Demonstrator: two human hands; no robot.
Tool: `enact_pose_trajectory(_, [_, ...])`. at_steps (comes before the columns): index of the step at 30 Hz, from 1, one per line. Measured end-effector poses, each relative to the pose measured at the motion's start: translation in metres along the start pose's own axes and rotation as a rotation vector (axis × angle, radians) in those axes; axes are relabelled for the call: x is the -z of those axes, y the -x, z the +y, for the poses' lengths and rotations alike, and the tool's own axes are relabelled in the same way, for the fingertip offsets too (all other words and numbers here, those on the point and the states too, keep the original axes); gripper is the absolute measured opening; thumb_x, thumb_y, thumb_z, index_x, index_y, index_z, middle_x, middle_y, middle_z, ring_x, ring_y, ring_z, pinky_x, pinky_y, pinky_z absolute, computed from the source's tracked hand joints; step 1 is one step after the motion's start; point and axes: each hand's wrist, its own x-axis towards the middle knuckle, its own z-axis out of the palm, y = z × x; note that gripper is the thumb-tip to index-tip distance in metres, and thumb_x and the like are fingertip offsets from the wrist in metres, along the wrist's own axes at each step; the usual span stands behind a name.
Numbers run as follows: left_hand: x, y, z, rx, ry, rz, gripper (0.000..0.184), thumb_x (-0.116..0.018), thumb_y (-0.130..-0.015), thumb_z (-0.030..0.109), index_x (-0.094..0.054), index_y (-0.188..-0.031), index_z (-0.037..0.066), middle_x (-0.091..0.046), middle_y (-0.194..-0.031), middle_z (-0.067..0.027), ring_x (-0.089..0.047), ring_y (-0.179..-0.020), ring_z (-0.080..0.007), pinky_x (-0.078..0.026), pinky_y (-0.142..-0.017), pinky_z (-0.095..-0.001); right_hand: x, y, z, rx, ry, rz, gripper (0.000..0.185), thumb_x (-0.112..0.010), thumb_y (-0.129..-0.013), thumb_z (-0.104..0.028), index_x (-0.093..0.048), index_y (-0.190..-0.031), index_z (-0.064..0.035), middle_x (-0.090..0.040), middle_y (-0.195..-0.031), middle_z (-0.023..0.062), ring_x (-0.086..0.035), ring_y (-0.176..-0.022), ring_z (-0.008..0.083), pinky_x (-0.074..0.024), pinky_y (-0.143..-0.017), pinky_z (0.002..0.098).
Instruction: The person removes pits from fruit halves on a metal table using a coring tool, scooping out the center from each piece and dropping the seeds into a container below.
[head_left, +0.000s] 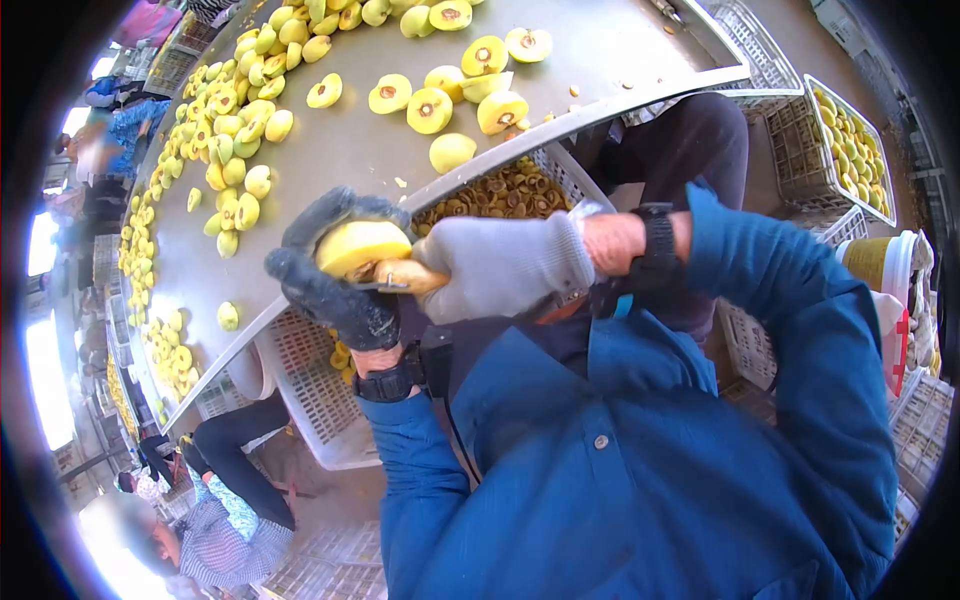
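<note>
My left hand [335, 300], in a dark, worn glove, is wrapped around a yellow peach half [362, 248] above the table's near edge. Close against that fruit is my right hand [490, 265], in a grey knit glove, closed on a small pitting knife [405, 276]. Its tan handle shows, along with a bit of thin metal by the fruit; the rest of the blade is hidden. On the metal table [345, 150] lie several cut peach halves [430, 110], some with the brown pit cavity facing up.
Below the table edge, a crate holds brown pits [500, 195]. A white plastic crate [320, 390] stands left of my body. More peaches [235, 150] spread along the table. At right are a filled crate [840, 150] and a white bucket [885, 265]. A co-worker [225, 530] sits at lower left.
</note>
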Motion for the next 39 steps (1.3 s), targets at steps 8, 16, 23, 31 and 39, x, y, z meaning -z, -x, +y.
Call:
enact_pose_trajectory(8, [-0.004,0.016,-0.021,0.120,0.466,0.120,0.060,-0.030,-0.102,0.059,-0.056,-0.119,0.007,-0.063,-0.095,-0.0109,-0.064,-0.083,-0.0261,-0.057,-0.075,-0.0423,-0.018,-0.013,0.030,0.241,0.530,0.238,0.023,-0.063,-0.085,-0.027,-0.058,-0.089,-0.0049,-0.064,-0.069,0.0190,-0.066,-0.066,0.0371,-0.0522,-0.057,0.0454])
enact_pose_trajectory(16, [0.010,0.024,-0.024,0.240,0.663,0.082,0.051,-0.036,-0.104,0.049,-0.052,-0.129,0.007,-0.061,-0.110,-0.0098,-0.061,-0.097,-0.0253,-0.053,-0.087,-0.0428,-0.013,-0.033,0.059,0.511,0.743,0.332,0.025,-0.066,-0.083,-0.029,-0.054,-0.093,-0.0087,-0.063,-0.071,0.0098,-0.065,-0.061,0.0327,-0.0501,-0.050,0.0442])
enact_pose_trajectory(23, [0.036,0.031,-0.011,0.108,0.134,0.144,0.060,-0.037,-0.101,0.055,-0.048,-0.133,0.005,-0.060,-0.119,-0.0135,-0.061,-0.102,-0.0279,-0.052,-0.091,-0.0404,-0.020,-0.012,0.140,0.273,0.806,0.267,0.022,-0.065,-0.085,-0.028,-0.056,-0.096,-0.0115,-0.066,-0.079,0.0107,-0.065,-0.064,0.0334,-0.0511,-0.055,0.0445])
enact_pose_trajectory(31, [0.060,0.031,-0.020,0.137,0.507,0.385,0.071,-0.038,-0.097,0.063,-0.050,-0.133,0.003,-0.059,-0.123,-0.0180,-0.061,-0.107,-0.0341,-0.052,-0.091,-0.0464,-0.037,-0.012,0.111,-0.088,0.200,0.355,0.038,-0.070,-0.089,-0.024,-0.058,-0.117,-0.0013,-0.068,-0.093,0.0131,-0.067,-0.082,0.0197,-0.0521,-0.074,0.0314])
enact_pose_trajectory(39, [0.075,0.025,-0.027,0.038,0.516,0.510,0.060,-0.050,-0.099,0.048,-0.051,-0.131,-0.002,-0.059,-0.125,-0.0152,-0.056,-0.116,-0.0282,-0.045,-0.103,-0.0457,-0.042,-0.003,0.073,0.081,0.041,0.470,0.042,-0.070,-0.087,-0.025,-0.057,-0.120,-0.0020,-0.067,-0.091,0.0168,-0.067,-0.085,0.0264,-0.0522,-0.074,0.0350])
